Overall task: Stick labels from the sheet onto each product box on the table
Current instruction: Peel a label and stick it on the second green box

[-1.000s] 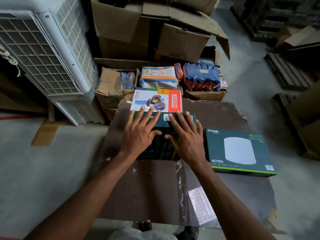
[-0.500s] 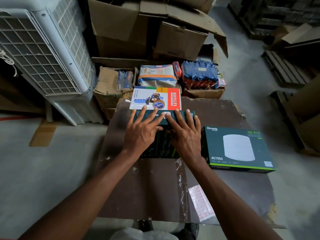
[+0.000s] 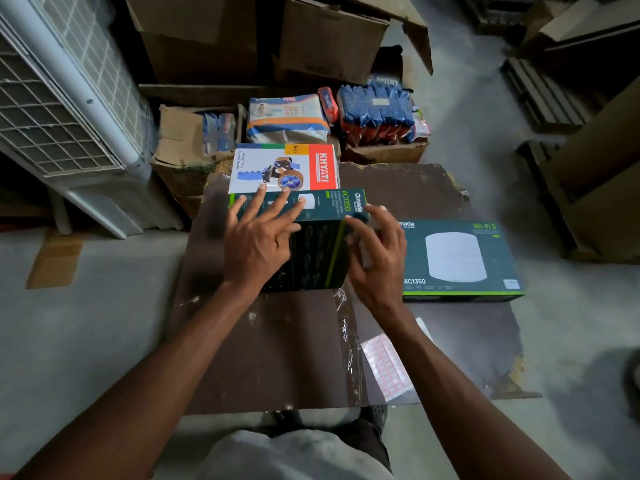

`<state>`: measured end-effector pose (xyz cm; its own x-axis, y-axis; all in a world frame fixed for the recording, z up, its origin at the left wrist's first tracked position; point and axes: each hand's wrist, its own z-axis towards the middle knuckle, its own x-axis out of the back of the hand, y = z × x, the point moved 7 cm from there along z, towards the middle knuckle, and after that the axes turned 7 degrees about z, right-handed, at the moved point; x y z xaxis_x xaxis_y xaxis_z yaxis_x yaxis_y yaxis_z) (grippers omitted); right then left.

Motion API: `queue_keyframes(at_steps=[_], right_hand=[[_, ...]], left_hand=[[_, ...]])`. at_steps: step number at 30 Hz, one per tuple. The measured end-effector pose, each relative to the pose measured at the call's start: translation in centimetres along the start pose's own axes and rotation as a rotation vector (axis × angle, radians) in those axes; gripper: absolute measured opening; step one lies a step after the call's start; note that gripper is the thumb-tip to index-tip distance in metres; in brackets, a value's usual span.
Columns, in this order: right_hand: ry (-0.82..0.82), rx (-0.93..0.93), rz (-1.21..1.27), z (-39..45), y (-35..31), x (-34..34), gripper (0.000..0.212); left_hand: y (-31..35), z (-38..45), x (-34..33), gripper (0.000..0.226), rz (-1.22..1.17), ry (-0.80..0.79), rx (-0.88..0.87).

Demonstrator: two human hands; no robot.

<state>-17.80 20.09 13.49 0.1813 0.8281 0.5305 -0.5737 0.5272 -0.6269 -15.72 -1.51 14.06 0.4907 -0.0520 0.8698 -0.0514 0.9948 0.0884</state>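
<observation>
A dark green Omada AC1350 box (image 3: pixel 313 237) is shown at the middle of a dark brown board table (image 3: pixel 277 344), raised on edge so that its narrow printed side faces up and its dark back panel faces the camera. The left hand (image 3: pixel 258 237) is laid against the near face and top edge of this box, fingers spread and nearly straight, with the fingertips (image 3: pixel 300 200) resting on the upper side panel. The right hand (image 3: pixel 377 258) is placed at the box's right end, its fingers loosely curled around the corner; whether the box is actually gripped there cannot be told, as the hand is motion-blurred.

A second Omada Wi-Fi 5 box (image 3: pixel 460 259) is seen lying flat just to the right, partly hidden by the right hand and close beside the upright box. A white and red KHYATI tape dispenser box (image 3: pixel 285 168) lies flat at the far edge of the table, directly behind the upright box and touching or nearly touching it. The label sheet (image 3: pixel 386 367), white with a pink grid of stickers, lies flat near the front right of the table, beside the right forearm and well apart from all three boxes.

Behind the table, cardboard cartons (image 3: pixel 311 39) and wrapped blue packets (image 3: pixel 377 112) are stacked on the floor; a white air cooler (image 3: pixel 65 109) stands at left.
</observation>
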Motion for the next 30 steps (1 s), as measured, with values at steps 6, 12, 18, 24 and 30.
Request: queue_keyframes(at_steps=[6, 12, 18, 24, 30], right_hand=[[0.064, -0.515, -0.021, -6.7, 13.3, 6.3, 0.016], [-0.248, -1.038, -0.237, -19.1, 24.3, 9.5, 0.022], [-0.411, -1.045, -0.341, -24.6, 25.6, 8.3, 0.021], [-0.49, -0.956, -0.507, -25.3, 25.6, 7.0, 0.019], [-0.47, -0.921, -0.573, -25.0, 25.3, 6.6, 0.015]], left_hand=[[0.0, -0.2, -0.2, 0.043, -0.052, 0.013, 0.03], [0.4, -0.6, 0.2, 0.04, -0.065, 0.022, 0.041], [0.7, -0.9, 0.5, 0.04, -0.063, 0.018, 0.039], [0.7, -0.8, 0.7, 0.041, -0.079, 0.025, 0.046], [0.6, -0.9, 0.6, 0.041, -0.075, 0.021, 0.045]])
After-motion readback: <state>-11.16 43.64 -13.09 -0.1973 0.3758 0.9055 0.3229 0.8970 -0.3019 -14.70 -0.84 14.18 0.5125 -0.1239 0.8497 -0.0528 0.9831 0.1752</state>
